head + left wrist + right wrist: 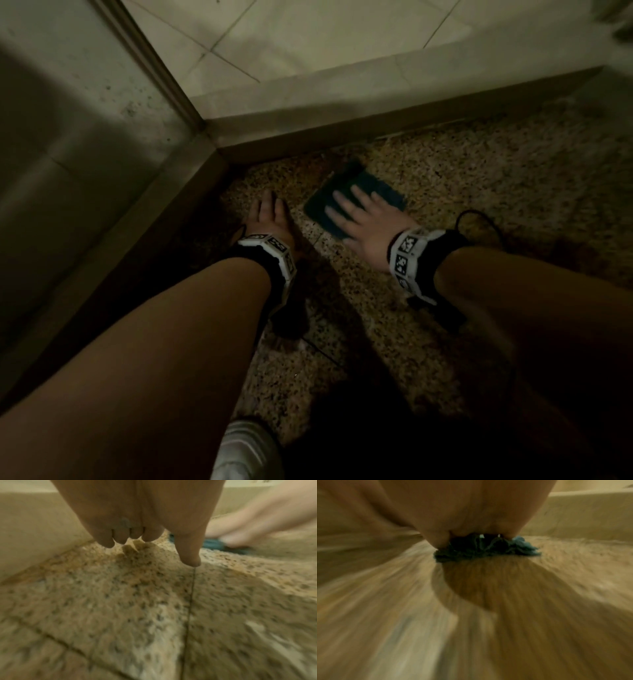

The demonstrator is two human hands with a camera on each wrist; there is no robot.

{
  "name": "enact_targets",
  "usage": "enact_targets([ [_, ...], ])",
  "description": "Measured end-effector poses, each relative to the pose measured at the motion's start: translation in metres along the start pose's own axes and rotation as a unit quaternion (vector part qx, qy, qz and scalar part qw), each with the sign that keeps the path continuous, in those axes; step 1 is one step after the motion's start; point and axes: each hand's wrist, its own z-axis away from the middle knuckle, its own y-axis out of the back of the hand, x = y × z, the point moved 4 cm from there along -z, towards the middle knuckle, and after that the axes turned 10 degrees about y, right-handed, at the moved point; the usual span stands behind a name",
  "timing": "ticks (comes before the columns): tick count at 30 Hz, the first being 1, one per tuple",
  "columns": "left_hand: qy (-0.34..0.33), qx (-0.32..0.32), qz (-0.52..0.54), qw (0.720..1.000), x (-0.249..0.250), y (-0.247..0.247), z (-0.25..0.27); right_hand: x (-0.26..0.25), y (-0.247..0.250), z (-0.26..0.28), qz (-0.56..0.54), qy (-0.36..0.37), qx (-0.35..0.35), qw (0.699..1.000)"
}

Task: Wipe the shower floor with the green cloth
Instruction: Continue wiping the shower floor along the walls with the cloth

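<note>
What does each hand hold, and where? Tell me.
Neither hand grips anything. The right hand presses flat on top of the green cloth, fingers spread. The left hand rests on the shower floor.

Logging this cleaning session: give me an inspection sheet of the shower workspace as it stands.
Surface: speckled shower floor, tiled with thin joints; dimly lit, dark shadow near the person.
Job's things: green cloth lies flat on the floor near the raised curb.
Clutter: nothing seen.
Hands: right hand presses flat on the cloth, fingers spread; left hand rests on the bare floor beside it, fingers straight, holding nothing.
Cables: thin black cable loops from the right wristband over the floor.
Surroundings: glass panel frame meets the curb at the corner; pale tiles beyond; a white shoe at bottom.
</note>
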Motion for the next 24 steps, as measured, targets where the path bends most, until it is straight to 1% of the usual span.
enact_targets([
  [2,0.004,-0.001,0.005,1.000,0.000,0.002,-0.005,-0.008,-0.012,0.011,0.016,0.019,-0.018,1.000],
  [4,0.003,0.002,-0.012,1.000,0.003,0.001,-0.009,-0.014,-0.019,0.019,0.015,0.027,-0.023,0.999],
  [7,0.000,0.007,-0.031,1.000,0.009,-0.003,-0.015,-0.015,-0.022,0.023,-0.003,0.031,-0.011,0.999],
  [11,0.012,0.013,-0.027,0.999,0.016,-0.006,-0.018,-0.008,-0.020,0.021,-0.026,0.027,0.013,0.999],
  [13,0.018,0.018,-0.035,0.999,0.018,-0.008,-0.019,0.001,-0.017,0.018,-0.047,0.009,0.018,0.999],
  [16,0.022,0.030,-0.042,0.998,0.019,-0.011,-0.019,0.033,-0.006,0.011,-0.112,-0.076,0.044,0.990],
  [18,0.022,0.027,-0.034,0.999,0.019,-0.012,-0.017,0.052,0.000,0.010,-0.140,-0.122,0.039,0.982],
  [21,0.017,0.027,-0.026,0.999,0.016,-0.013,-0.013,0.057,0.001,0.010,-0.134,-0.130,0.027,0.982],
  [24,0.002,0.037,-0.019,0.999,0.015,-0.016,-0.015,0.047,-0.004,0.012,-0.111,-0.121,0.025,0.986],
])
